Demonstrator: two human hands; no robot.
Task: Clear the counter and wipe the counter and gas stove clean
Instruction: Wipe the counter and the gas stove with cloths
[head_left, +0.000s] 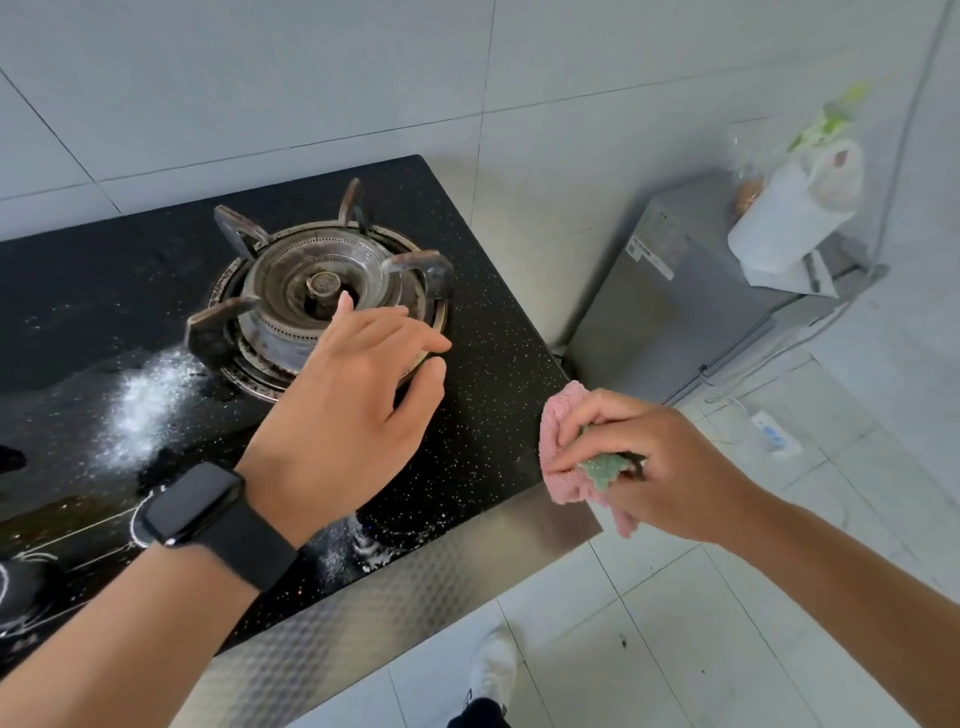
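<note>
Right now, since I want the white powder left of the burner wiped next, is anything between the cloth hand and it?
Yes. The left hand and its forearm lie over the stove top, between the pink cloth gripped by the right hand and the white powder.

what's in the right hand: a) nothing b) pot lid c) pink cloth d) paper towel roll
c: the right hand grips a bunched pink cloth, with a green piece pinched against it, just off the gas stove's right edge.
</note>
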